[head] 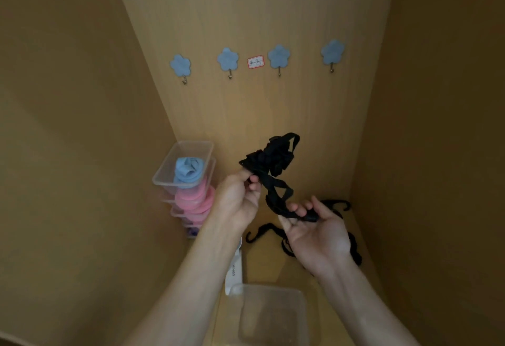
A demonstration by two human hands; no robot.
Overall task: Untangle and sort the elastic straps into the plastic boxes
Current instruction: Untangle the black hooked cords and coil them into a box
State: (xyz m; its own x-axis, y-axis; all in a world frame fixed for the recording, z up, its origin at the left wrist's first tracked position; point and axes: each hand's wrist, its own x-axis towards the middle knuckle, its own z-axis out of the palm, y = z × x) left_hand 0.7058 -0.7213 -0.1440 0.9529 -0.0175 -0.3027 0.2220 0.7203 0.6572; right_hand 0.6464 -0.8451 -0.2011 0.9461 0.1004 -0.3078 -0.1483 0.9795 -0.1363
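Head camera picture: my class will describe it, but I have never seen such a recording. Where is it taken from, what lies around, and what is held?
No machine here: a person wears a camera on the head, so you look down on their two arms inside a wooden cupboard. The left hand pinches a tangled black strap, and the right hand grips its loose end. Loose black straps lie on the shelf below. At the left, a stack of clear boxes holds a blue strap and pink straps. Another clear box sits nearest the camera. Four flower hooks are on the back wall.
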